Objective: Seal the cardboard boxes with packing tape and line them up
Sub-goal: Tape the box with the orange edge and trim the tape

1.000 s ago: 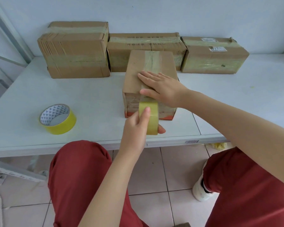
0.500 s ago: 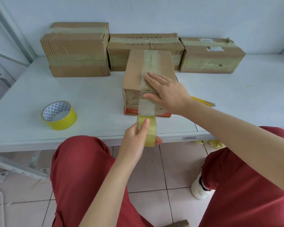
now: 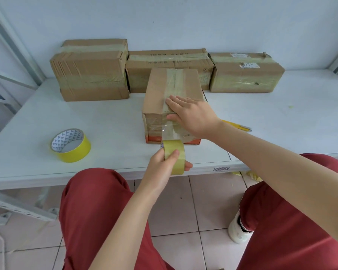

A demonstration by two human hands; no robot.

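A small cardboard box [image 3: 156,94] stands end-on in the middle of the white table [image 3: 109,121], with a strip of clear tape running along its top and down its near face. My right hand [image 3: 189,115] lies flat on the box's near top edge, fingers straight, pressing the tape. My left hand [image 3: 164,162] grips a yellowish tape roll [image 3: 174,158] just in front of the box's bottom edge; the tape stretches from the roll up the box face. Three taped boxes [image 3: 92,71] [image 3: 168,61] [image 3: 246,75] stand in a row along the wall.
A second yellow tape roll [image 3: 71,145] lies flat at the front left of the table. A yellow utility knife [image 3: 236,125] lies to the right of the box, partly behind my right forearm. My knees in red trousers are under the table's front edge.
My left hand has drawn the roll down the box's near face and out towards me, and more tape is paid out. My right hand has stayed pressed on the box's near top edge.
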